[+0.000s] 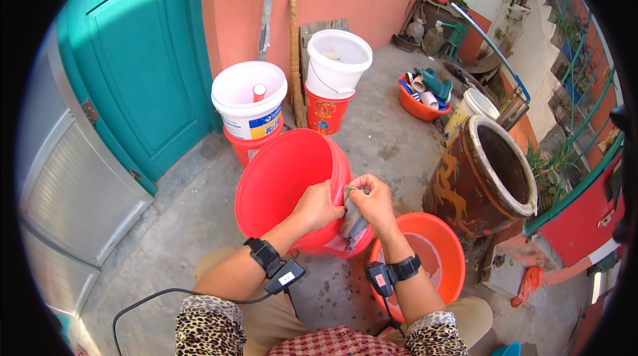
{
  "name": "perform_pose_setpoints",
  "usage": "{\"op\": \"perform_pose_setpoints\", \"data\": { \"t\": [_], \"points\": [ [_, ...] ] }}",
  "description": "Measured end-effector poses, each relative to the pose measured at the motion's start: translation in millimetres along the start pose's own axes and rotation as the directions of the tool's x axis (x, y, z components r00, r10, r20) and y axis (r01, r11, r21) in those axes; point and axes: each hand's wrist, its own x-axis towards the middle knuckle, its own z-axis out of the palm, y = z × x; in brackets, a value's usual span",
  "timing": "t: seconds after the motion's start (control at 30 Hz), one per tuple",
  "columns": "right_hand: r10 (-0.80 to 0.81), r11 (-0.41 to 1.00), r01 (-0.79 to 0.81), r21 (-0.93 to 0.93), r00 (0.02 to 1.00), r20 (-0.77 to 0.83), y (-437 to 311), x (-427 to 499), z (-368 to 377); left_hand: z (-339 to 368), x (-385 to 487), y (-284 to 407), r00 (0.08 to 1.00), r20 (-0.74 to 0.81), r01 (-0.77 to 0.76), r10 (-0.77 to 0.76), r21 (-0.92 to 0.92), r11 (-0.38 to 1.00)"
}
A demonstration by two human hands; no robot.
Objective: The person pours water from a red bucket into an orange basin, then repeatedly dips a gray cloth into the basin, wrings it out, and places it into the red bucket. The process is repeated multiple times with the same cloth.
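A large red plastic bucket [279, 181] is tilted before me, its open mouth facing up and left. My left hand [319, 206] grips the bucket's rim, fingers inside and thumb on the outer side. My right hand [371, 201] pinches a wet grey cloth [354, 221] between thumb and fingers, just beside the rim. The cloth hangs against the bucket's outer wall. Under my right forearm an orange-red plastic basin [451, 251] holds cloudy water. Both wrists wear black straps with small boxes and cables.
White buckets [249, 82] [340, 57] stand stacked on red ones by the wall. A brown glazed jar [458, 181] stands right, near a white pail [471, 107]. Behind is a red basin of shoes [418, 107]. A green door [144, 67] is at left.
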Motion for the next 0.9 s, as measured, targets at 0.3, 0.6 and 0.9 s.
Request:
{"op": "perform_pose_setpoints", "data": {
  "t": [0.3,0.6,0.9],
  "points": [
    [0.023,1.000,-0.023,-0.006,0.998,0.059,2.1,3.8,-4.4,8.9,0.8,-10.2,0.999,0.024,-0.026,0.026,-0.003,1.000],
    [0.069,0.996,-0.063,-0.059,0.992,0.109,9.6,14.4,-11.7,9.4,-3.2,-8.3,0.999,0.051,-0.019,0.015,0.080,0.997],
    [0.092,0.996,-0.091,-0.020,0.990,0.111,-4.4,27.6,-13.6,-0.8,-13.2,7.8,0.994,0.079,-0.071,0.071,0.001,0.997]
  ]
}}
